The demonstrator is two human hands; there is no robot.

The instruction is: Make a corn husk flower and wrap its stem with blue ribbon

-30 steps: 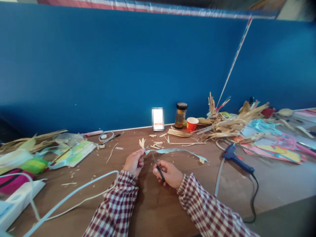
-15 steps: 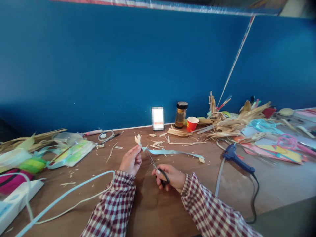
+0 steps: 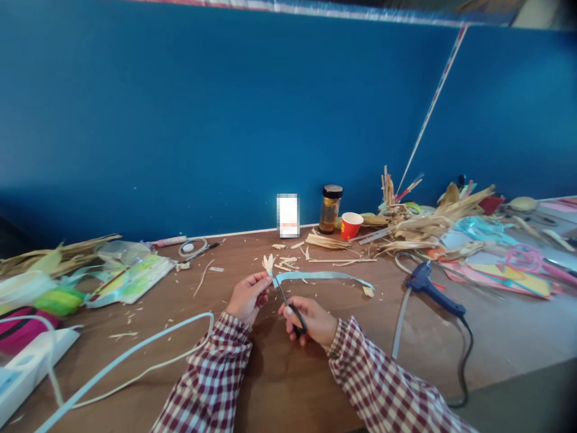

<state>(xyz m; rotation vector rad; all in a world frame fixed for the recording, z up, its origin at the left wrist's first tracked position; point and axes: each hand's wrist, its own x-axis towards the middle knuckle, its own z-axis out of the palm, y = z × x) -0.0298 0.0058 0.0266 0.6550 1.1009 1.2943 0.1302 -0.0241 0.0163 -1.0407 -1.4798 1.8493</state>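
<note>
Between the fingertips of my left hand [image 3: 247, 296] is a small pale flower-like piece [image 3: 268, 263], its pointed tips standing upward. My right hand [image 3: 311, 320] is closed round the black handles of a pair of scissors [image 3: 297, 323]. Their blades point up and left, close by the left fingertips. From there a light blue ribbon [image 3: 320, 275] runs off to the right along the table, with a pale scrap [image 3: 368, 291] at its far end. Whether the blades have the ribbon between them is too small to tell.
A blue glue gun [image 3: 433, 288] lies on the right with its cord trailing. Behind stand a jar [image 3: 330, 209] and a red paper cup [image 3: 351, 225]. Dried husks [image 3: 419, 231] are heaped at the back right. A white power strip [image 3: 36, 373] and cables occupy the left.
My left hand has moved right with the flower-like piece, nearer the scissors. The ribbon's near end has shifted right too. My right hand stays almost in place.
</note>
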